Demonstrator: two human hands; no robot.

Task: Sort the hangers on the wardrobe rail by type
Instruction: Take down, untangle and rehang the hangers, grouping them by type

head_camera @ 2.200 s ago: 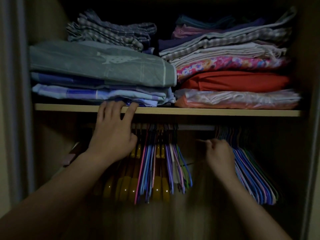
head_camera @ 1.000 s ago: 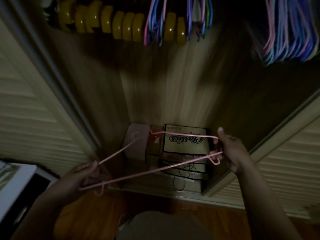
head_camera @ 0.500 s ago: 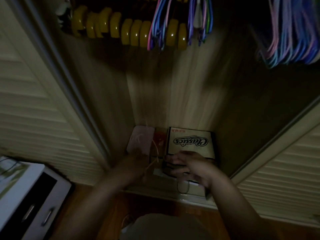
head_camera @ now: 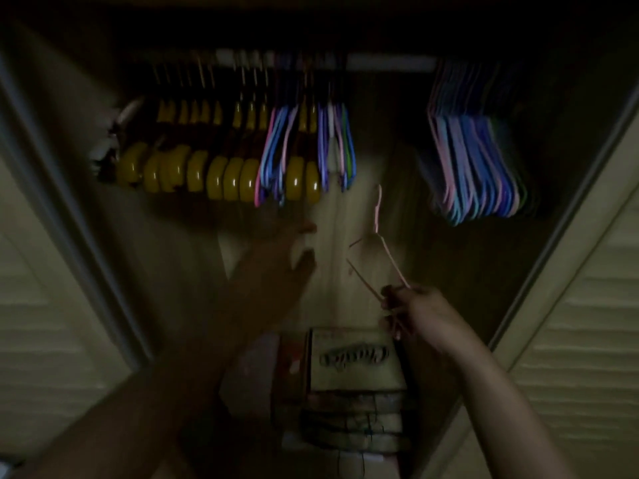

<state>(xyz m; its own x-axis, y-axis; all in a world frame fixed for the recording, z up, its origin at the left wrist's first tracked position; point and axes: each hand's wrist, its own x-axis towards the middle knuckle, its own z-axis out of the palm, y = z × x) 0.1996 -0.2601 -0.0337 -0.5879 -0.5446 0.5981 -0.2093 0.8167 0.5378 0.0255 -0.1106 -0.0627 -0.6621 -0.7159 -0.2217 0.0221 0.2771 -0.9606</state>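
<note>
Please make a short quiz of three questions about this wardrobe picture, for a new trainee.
1. True or false: the right hand grips a pink wire hanger.
2. Which hangers hang in the group at the right of the rail? A) yellow thick ones B) thin coloured ones
3. The left hand holds ____.

Key: 1 true; 2 B; 3 nothing.

We can read no text for certain. On the lid of the box (head_camera: 356, 357) at the bottom of the wardrobe we see one dark word in flowing script, seen upside down and too blurred to spell out. A short line of small reddish marks near its far edge is also unreadable.
</note>
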